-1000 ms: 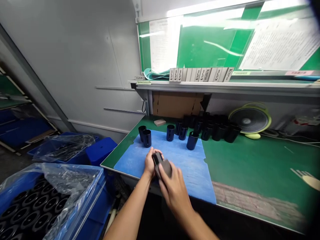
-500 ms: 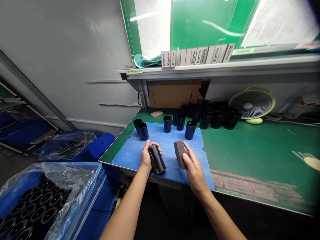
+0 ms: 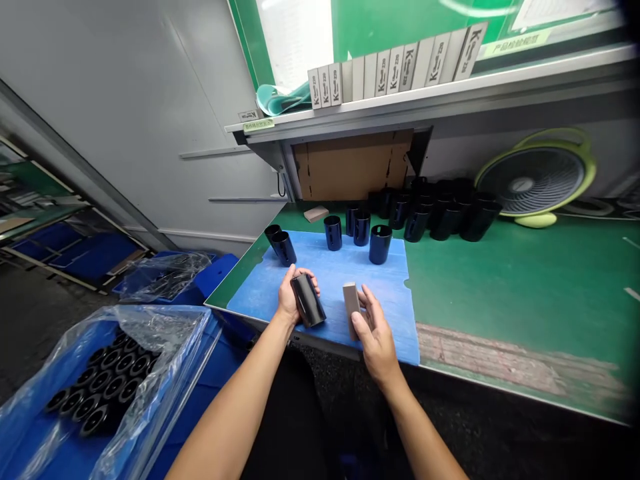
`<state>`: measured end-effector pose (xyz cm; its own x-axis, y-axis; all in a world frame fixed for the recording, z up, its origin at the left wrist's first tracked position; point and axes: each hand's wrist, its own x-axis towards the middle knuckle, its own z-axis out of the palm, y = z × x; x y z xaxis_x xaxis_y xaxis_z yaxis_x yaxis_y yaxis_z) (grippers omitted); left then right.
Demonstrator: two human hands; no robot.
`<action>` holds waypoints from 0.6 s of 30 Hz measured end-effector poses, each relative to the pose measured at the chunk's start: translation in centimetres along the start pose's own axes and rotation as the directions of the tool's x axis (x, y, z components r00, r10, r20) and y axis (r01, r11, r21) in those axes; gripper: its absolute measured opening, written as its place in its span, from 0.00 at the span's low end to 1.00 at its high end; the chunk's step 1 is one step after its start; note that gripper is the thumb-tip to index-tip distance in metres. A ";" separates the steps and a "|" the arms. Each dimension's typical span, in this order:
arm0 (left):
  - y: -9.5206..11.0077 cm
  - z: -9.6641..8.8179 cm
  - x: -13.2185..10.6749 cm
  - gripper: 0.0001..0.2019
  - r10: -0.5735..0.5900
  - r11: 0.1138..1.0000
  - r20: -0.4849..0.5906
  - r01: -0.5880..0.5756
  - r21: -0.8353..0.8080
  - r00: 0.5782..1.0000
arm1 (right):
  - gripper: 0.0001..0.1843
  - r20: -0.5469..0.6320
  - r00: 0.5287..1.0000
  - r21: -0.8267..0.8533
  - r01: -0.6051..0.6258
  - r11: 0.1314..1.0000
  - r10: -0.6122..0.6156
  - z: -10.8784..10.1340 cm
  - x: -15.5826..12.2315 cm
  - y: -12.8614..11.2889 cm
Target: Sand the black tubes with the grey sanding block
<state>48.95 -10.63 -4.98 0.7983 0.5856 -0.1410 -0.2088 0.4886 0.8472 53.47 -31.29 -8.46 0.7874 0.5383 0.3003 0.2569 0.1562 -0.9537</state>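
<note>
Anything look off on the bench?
Two things. The green bench top is scuffed to a brownish patch along its front edge, right of the blue mat; looks like wear. At the mat's back left corner, one dark tube crowds behind another and seems tilted, unlike its spaced-out neighbours.

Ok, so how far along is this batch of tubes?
Probably done: the dark tubes standing on the blue mat and the cluster behind it. In hand: one tube in the left hand, a grey block in the right hand. Left: the rows of tubes in the blue crate.
</note>
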 end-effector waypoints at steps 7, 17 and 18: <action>-0.2 -0.3 0.0 0.23 0.010 0.999 0.027 -0.009 -0.047 1.000 | 0.32 0.100 0.960 -0.510 0.275 0.815 -0.261 3.2 -2.9 -2.4; -0.6 -1.3 0.8 0.19 0.069 0.987 -0.026 -0.072 -0.141 0.997 | 0.30 0.217 0.888 -0.734 0.422 0.533 -0.405 8.9 1.2 -4.8; -0.4 -1.3 0.8 0.19 0.060 0.988 -0.028 -0.063 -0.138 0.998 | 0.30 0.168 0.895 -0.767 0.382 0.515 -0.413 9.1 1.1 -4.8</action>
<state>48.94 -9.55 -6.14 0.7684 0.6315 -0.1039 -0.3346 0.5348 0.7759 48.03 -23.88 -3.68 0.5041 0.5564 0.6605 0.8632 -0.3490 -0.3648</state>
